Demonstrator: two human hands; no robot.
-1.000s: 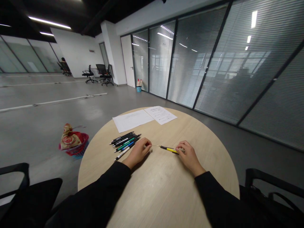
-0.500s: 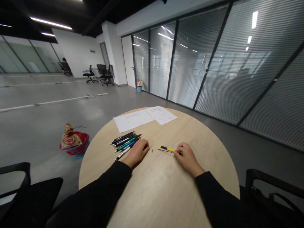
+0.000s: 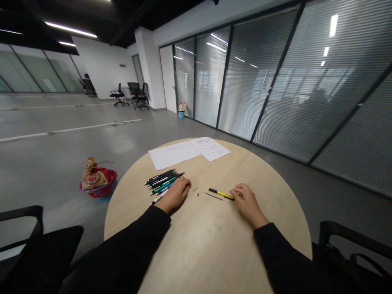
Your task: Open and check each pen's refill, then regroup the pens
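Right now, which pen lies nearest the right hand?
The yellow-and-black pen, lying apart by the right hand; the other pens sit grouped beside the left hand.

And here's the left hand [image 3: 174, 195], palm down, fingers lightly curled, angled in toward the right hand [image 3: 247, 201], well apart from it, knuckles up, fingers bunched forward! Both forearms reach out in black sleeves [image 3: 119, 249], wrists low!
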